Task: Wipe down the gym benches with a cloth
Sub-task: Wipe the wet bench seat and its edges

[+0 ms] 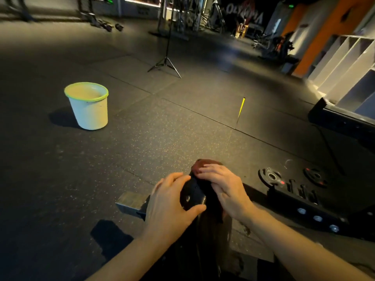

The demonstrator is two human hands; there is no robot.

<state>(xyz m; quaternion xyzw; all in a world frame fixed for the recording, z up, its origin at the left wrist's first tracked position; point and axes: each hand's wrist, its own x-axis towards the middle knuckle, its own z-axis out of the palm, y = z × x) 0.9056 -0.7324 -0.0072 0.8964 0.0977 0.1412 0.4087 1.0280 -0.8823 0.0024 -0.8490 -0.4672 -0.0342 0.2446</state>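
Both hands' grip (pixel 199 191) holds cloth (pixel 205 165) hanging lengthwise

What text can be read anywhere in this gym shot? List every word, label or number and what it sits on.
"OLYMPIA": large pale letters on the dark back wall banner, somewhat blurred.
Weight plates on the floor: red marks, too small to read.
Bucket, cloth, bench frame: no text visible.
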